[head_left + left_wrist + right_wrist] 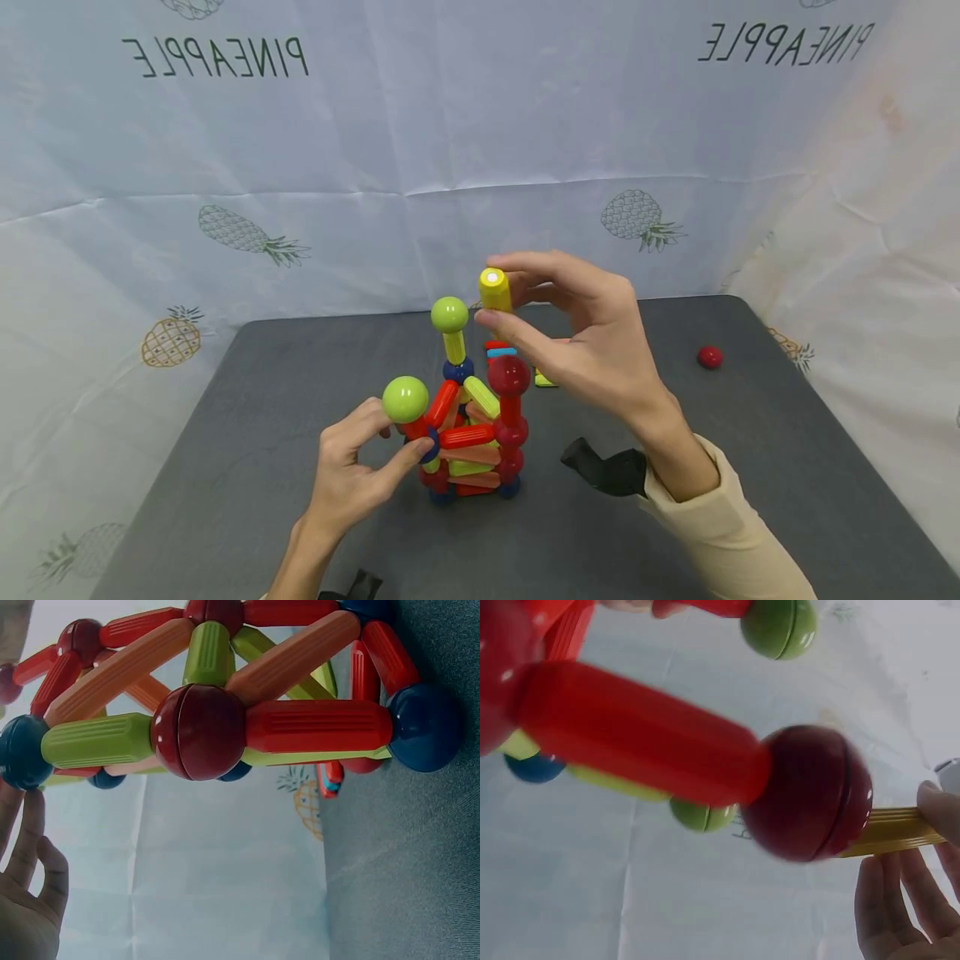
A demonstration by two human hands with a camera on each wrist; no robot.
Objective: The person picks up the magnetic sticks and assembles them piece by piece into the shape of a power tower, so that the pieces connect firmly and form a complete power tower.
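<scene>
A tower of ribbed rods and balls (pixel 468 437) stands upright in the head view. With thumb and fingers, my left hand (pixel 356 462) pinches a blue ball (pixel 24 752) at its upper left corner; a red rod topped by a green ball (pixel 406 399) rises just above. My right hand (pixel 592 333) holds a yellow rod (pixel 495 290) between thumb and fingertips, over the tower's right side. Below that rod a dark red ball (pixel 509 375) caps a red upright rod (pixel 641 735). Another green ball (pixel 449 315) tops the rear upright.
Behind the tower lie several loose rods, partly hidden, among them a blue one (pixel 501 353). A single red ball (pixel 710 357) sits at the right on the dark grey table (pixel 300 375). A white cloth (pixel 450 125) printed with pineapples hangs around the back and sides.
</scene>
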